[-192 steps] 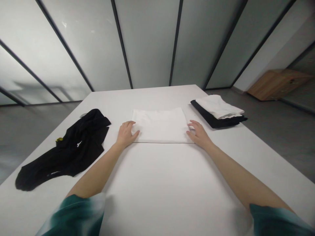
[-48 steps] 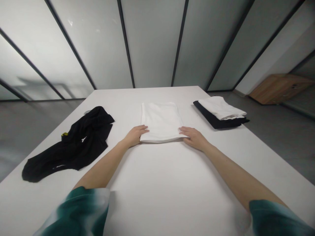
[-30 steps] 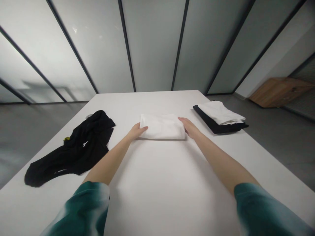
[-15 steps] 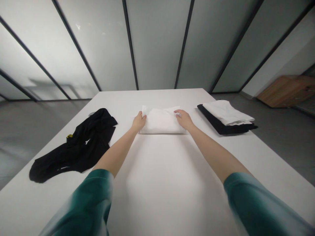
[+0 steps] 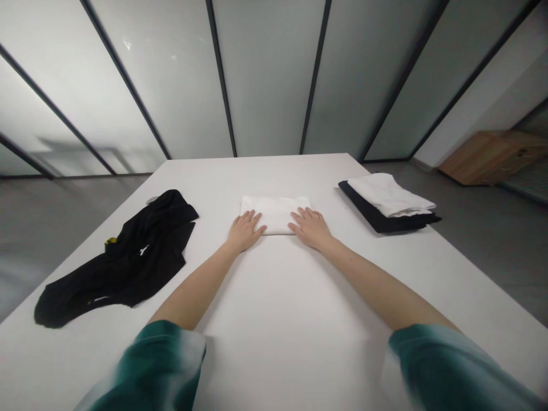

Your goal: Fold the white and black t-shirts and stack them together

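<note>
A white cloth garment (image 5: 276,214), folded into a flat rectangle, lies on the white table (image 5: 282,297) in front of me. My left hand (image 5: 246,231) rests flat on its near left corner with the fingers spread. On the near right corner lies my right hand (image 5: 313,228), its fingers also stretched out. Neither hand grips the fabric. What kind of garment it is cannot be made out.
To the left a crumpled black garment (image 5: 128,257) is spread, with a small yellow bit (image 5: 111,241) at its edge. At the right, a folded white cloth (image 5: 389,194) sits on a folded black cloth (image 5: 385,224). Frosted glass panels (image 5: 265,74) stand behind the table.
Both hands have let go of the white garment's side edges and now lie flat on its near corners. The garment's raised far edge has come down, and it looks flatter.
</note>
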A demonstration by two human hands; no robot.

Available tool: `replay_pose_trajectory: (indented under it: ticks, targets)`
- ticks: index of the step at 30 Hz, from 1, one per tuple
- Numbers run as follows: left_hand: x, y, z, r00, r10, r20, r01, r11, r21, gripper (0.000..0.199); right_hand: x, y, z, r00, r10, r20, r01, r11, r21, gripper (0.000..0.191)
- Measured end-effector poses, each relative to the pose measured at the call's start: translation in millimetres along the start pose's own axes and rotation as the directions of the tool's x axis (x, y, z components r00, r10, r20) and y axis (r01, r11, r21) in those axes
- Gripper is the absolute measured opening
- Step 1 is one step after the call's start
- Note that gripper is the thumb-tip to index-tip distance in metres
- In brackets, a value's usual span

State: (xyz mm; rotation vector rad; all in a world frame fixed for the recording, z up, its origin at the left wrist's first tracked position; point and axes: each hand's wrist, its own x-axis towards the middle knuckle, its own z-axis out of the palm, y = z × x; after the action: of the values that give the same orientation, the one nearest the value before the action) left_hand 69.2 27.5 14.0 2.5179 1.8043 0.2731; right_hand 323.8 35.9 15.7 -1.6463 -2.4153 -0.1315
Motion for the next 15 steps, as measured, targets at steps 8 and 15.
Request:
replay_pose_trajectory:
  ticks: [8,15]
  targets:
    - [-1,-7,3.5,1.0,-0.03,-0.007,0.029,0.996,-0.081,0.061,-6,18,13,0.997,0.03,0.07,-0.043,0.978,0.204,0.055]
    - [0,-10,6.1,0.999,-0.028,-0.027,0.023,0.988,-0.155,0.06,-7,25,20,0.999,0.034,0.033,-0.042,0.955,0.293,0.053]
